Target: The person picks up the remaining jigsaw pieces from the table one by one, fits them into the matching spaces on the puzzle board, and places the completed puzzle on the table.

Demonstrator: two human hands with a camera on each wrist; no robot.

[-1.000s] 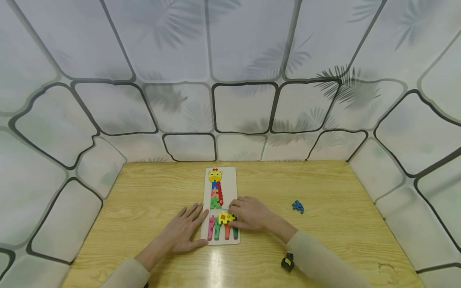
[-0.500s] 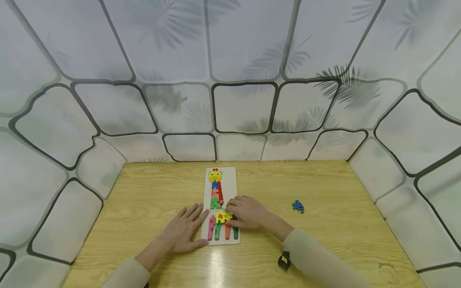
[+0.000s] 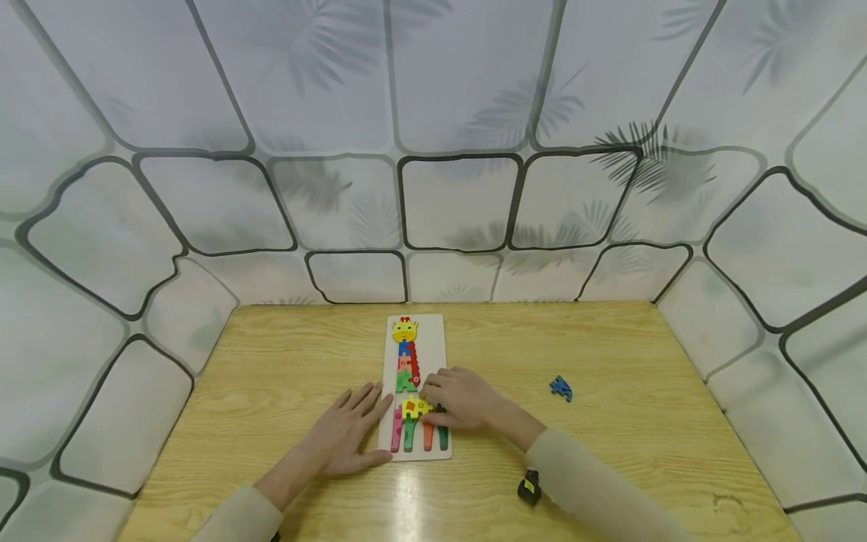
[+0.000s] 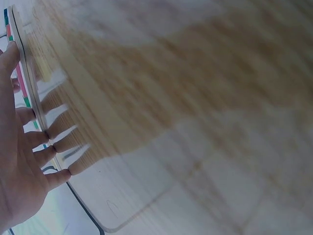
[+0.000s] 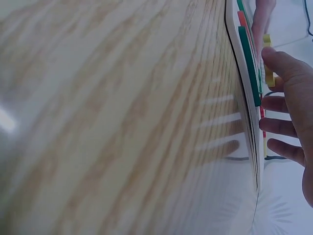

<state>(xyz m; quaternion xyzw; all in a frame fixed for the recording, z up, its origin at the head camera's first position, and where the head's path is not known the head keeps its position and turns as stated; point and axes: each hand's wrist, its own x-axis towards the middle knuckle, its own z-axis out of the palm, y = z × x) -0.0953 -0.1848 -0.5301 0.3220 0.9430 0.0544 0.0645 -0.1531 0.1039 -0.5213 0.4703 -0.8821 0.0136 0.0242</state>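
Note:
A pale giraffe puzzle board (image 3: 430, 342) lies on the table, its upper part filled by the yellow head (image 3: 405, 331) and neck pieces. My right hand (image 3: 467, 399) pinches a yellow spotted puzzle piece (image 3: 415, 408) between thumb and fingers, over the tops of the leg pieces. In the right wrist view this piece (image 5: 269, 78) stands higher than the dark green leg (image 5: 249, 63). My left hand (image 3: 342, 435) rests at the board's left edge with fingers spread; the left wrist view shows its fingertips (image 4: 62, 175) along that edge. The right hand covers part of the board's right side.
A loose blue puzzle piece (image 3: 561, 388) lies on the wooden table (image 3: 630, 361) to the right. Patterned fabric walls (image 3: 454, 203) stand at the back and both sides. A black device (image 3: 530, 488) sits at the right wrist.
My right hand has slid the yellow piece a short way left, from above the right legs toward the left legs. The left hand, the board and the blue piece stay put.

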